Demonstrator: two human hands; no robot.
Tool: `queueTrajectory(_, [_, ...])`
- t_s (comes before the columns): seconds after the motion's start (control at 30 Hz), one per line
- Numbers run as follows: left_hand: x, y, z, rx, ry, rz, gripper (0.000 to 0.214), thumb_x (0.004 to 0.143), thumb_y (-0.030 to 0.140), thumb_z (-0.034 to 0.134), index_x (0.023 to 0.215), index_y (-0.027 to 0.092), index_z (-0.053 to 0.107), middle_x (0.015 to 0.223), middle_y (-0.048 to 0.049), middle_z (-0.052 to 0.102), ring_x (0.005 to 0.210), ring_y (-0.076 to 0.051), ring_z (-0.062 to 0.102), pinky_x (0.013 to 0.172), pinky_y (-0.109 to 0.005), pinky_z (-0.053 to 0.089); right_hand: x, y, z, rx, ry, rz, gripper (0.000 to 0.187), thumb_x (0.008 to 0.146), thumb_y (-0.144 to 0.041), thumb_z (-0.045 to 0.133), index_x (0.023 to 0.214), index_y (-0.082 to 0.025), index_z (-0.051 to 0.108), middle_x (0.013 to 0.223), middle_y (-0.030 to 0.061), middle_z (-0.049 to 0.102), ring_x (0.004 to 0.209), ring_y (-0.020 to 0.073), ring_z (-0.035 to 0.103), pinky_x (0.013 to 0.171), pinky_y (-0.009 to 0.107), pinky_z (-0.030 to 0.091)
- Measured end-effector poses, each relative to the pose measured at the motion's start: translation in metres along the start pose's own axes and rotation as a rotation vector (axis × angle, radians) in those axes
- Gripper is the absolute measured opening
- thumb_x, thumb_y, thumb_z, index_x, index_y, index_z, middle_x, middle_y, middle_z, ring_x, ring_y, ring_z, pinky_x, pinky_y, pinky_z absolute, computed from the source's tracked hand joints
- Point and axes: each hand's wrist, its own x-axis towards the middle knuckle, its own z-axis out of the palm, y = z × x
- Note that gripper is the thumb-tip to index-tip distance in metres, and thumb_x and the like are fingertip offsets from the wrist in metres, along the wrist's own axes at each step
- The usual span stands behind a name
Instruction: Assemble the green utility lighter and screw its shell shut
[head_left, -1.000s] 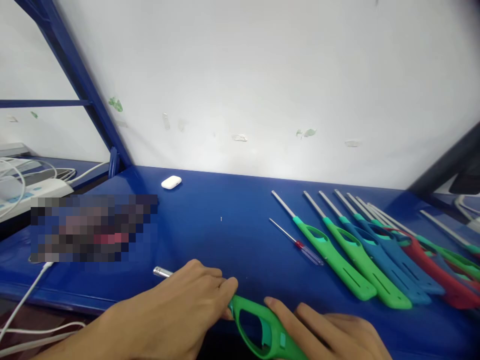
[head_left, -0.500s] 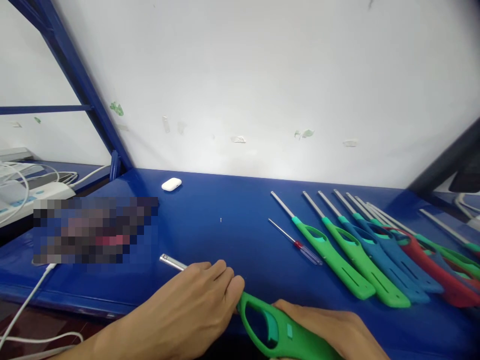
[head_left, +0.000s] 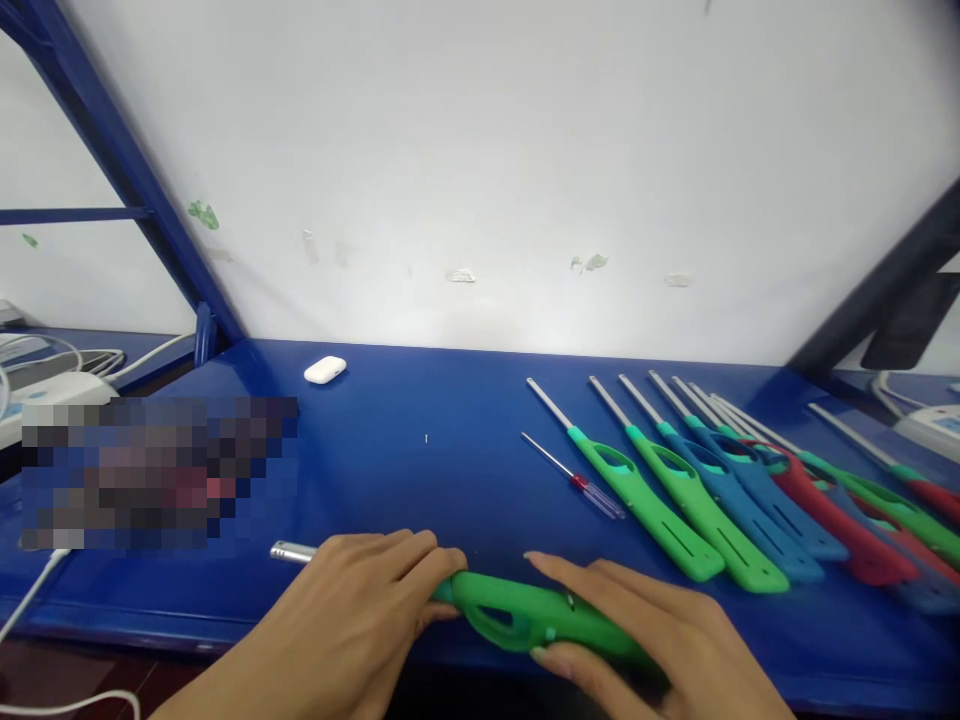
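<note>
A green long-neck lighter (head_left: 510,605) lies across both my hands at the table's front edge, its metal tip pointing left. My left hand (head_left: 375,600) is wrapped round its neck, next to the teal collar. Around the handle's right part, my right hand (head_left: 637,630) has its thumb below and its fingers above, gripping it. Beyond the hands a small screw (head_left: 426,438) stands on the blue table. A screwdriver (head_left: 574,478) with a clear and red handle lies to the right, beside another green lighter (head_left: 645,505).
More lighters in green, blue (head_left: 739,500) and red (head_left: 840,520) lie in a slanted row on the right. A white earbud case (head_left: 325,370) sits at the back left. A blurred-out object (head_left: 157,470) with a white cable lies on the left of the blue table (head_left: 375,470).
The lighter has rolled and levelled out, so its handle now lies nearly flat. My right hand has lifted and its fingers are more spread along the handle. The view has shifted slightly right.
</note>
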Motion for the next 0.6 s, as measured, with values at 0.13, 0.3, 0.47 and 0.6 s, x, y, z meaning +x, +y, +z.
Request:
queueTrajectory(0.13, [0.006,0.005,0.007,0.090,0.240,0.044,0.030,0.116,0.022,0.037,0.137,0.025,0.058,0.116,-0.0012,0.083,0.102,-0.020,0.081,0.088,-0.030,0.060,0.007,-0.001,0.004,0.112,0.032,0.009,0.032,0.109,-0.049,0.061,0.111,-0.027,0.085,0.094,-0.0011,0.087,0.077,0.0153,0.084,0.074,0.016,0.067])
queueTrajectory(0.3, [0.017,0.009,0.008,0.016,0.376,0.055,0.029,0.117,0.021,0.034,0.121,0.024,0.063,0.098,-0.0005,0.084,0.079,-0.017,0.080,0.069,-0.027,0.060,0.013,-0.005,0.010,0.095,0.127,-0.134,0.028,0.112,-0.035,0.059,0.110,-0.022,0.084,0.098,-0.0001,0.088,0.080,0.0146,0.085,0.080,0.016,0.067])
queueTrajectory(0.47, [0.004,-0.003,0.019,-0.044,0.416,0.026,0.033,0.108,0.009,0.047,0.124,0.028,0.068,0.106,0.0010,0.083,0.083,-0.015,0.080,0.077,-0.027,0.061,0.014,-0.010,0.010,0.067,0.153,-0.042,0.041,0.112,-0.053,0.054,0.112,-0.025,0.084,0.097,0.0011,0.087,0.079,0.0148,0.085,0.077,0.016,0.067])
queueTrajectory(0.6, [-0.009,-0.007,0.031,-0.013,0.371,-0.066,0.047,0.108,0.010,0.050,0.145,0.036,0.063,0.125,0.0015,0.080,0.103,-0.016,0.079,0.096,-0.030,0.061,0.012,-0.009,0.011,0.058,0.128,0.044,0.049,0.111,-0.060,0.049,0.121,-0.025,0.082,0.103,0.0041,0.087,0.088,0.0179,0.085,0.080,0.019,0.067])
